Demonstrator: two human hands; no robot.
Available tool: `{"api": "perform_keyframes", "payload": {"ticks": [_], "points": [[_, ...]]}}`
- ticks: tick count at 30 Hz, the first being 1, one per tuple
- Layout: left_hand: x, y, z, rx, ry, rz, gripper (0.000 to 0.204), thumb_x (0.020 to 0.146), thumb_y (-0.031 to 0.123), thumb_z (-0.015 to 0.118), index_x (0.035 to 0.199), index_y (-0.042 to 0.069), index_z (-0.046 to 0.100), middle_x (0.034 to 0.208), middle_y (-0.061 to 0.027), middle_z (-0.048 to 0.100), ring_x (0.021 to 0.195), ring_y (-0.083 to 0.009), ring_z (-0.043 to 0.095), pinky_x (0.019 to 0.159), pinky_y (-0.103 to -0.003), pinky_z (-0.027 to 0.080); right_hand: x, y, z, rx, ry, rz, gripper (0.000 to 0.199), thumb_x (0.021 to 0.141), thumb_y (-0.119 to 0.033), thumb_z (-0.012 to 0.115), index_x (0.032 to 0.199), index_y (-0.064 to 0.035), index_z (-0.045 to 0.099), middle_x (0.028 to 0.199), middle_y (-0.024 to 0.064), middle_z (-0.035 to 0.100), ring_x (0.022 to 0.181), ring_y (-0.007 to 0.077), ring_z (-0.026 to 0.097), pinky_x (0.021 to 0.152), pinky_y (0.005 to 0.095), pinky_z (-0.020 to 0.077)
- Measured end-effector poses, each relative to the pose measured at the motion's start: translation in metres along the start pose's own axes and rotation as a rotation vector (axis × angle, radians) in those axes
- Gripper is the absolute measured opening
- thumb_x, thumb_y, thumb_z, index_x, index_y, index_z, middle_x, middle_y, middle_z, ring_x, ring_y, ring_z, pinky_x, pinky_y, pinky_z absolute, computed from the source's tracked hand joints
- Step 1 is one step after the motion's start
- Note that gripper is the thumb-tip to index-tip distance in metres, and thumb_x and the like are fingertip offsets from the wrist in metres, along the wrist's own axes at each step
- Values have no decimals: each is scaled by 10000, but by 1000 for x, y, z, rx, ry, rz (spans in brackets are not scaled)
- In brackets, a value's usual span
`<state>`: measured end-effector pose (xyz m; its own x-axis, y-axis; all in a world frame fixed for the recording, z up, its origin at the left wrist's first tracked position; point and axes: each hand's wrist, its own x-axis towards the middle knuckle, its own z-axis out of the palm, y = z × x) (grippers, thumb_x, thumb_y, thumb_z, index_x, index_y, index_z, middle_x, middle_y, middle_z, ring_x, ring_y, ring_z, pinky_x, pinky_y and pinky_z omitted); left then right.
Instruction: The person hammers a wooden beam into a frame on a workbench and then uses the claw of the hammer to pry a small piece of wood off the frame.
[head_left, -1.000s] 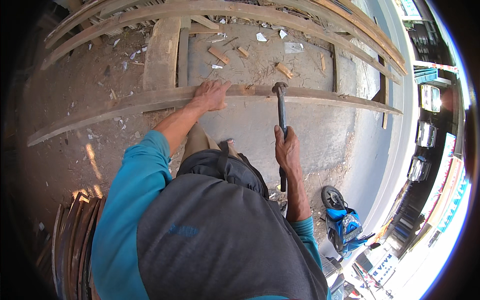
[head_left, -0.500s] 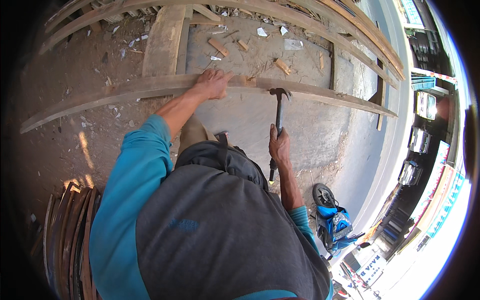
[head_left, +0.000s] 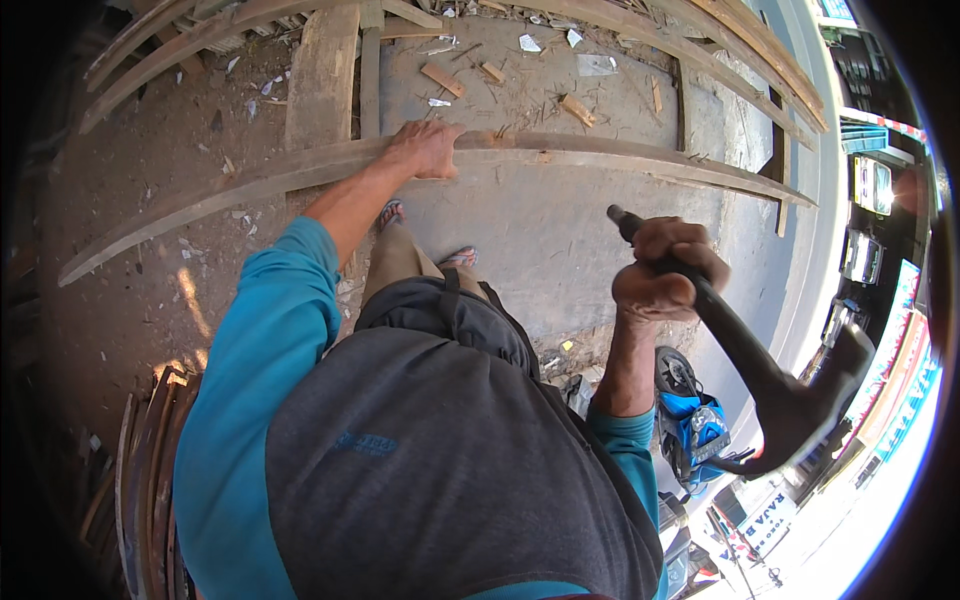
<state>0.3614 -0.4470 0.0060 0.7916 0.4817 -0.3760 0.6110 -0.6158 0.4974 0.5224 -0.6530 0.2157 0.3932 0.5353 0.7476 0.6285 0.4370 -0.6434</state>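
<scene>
A long, narrow wooden beam (head_left: pixel 610 156) runs from left to right in front of me. My left hand (head_left: pixel 428 150) grips it left of its middle, the fingers bent over the far edge. Raised on the right side is my right hand (head_left: pixel 668 270), closed round the handle of a dark claw hammer (head_left: pixel 735 330). The hammer's head is up near the camera, at the lower right, well apart from the beam. Small marks show on the beam just right of my left hand; what they are I cannot make out.
More timber (head_left: pixel 690 50) stretches along the far side. A wide board (head_left: pixel 322 80) lies crosswise beyond the beam, with wood scraps (head_left: pixel 443 80) on the ground. Curved strips (head_left: pixel 140 480) stand at the lower left. A blue motorbike (head_left: pixel 692 425) is parked at the right.
My right hand has swung the hammer up from the beam, out to the right and closer to the camera. The left hand keeps its hold on the beam.
</scene>
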Motion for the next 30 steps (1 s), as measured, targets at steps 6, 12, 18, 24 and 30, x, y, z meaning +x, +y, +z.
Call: {"api": "perform_keyframes", "payload": {"ticks": [6, 12, 18, 24, 30], "points": [[18, -8, -10, 49, -10, -10, 834, 678, 374, 793, 1420, 96, 532, 1216, -241, 677, 1154, -397, 639, 993, -487, 506, -183, 73, -61, -639, -392, 1096, 504, 1010, -497, 585, 876, -13, 542, 594, 33, 492, 476, 128, 482, 434, 337, 396], [7, -9, -4, 7, -116, 25, 878, 677, 438, 791, 1442, 101, 520, 1207, -224, 685, 1150, -401, 638, 973, -477, 517, -25, -13, -13, -174, -11, 812, 383, 1047, -420, 562, 912, -66, 508, 612, -7, 470, 460, 73, 448, 410, 230, 362], [7, -6, 0, -15, -71, -20, 758, 636, 316, 769, 1341, 90, 604, 1224, -201, 685, 1153, -379, 646, 982, -463, 525, 13, 7, 4, 68, 98, -13, 469, 1032, -514, 516, 1003, -47, 488, 697, 58, 513, 527, 120, 468, 465, 265, 434], [23, -19, 15, 47, -72, 50, 810, 653, 428, 791, 1358, 77, 603, 1202, -241, 685, 1123, -409, 647, 961, -473, 519, -210, 83, -55, -589, -463, 1081, 478, 1024, -441, 578, 895, 18, 535, 598, 80, 503, 495, 171, 502, 466, 355, 408], [8, 2, -5, -13, -108, -6, 717, 642, 387, 783, 1274, 76, 649, 1176, -246, 689, 1109, -409, 649, 951, -486, 522, -223, 39, -84, -436, -390, 1301, 452, 1005, -433, 602, 863, -7, 549, 625, 28, 510, 517, 116, 481, 469, 322, 388]]}}
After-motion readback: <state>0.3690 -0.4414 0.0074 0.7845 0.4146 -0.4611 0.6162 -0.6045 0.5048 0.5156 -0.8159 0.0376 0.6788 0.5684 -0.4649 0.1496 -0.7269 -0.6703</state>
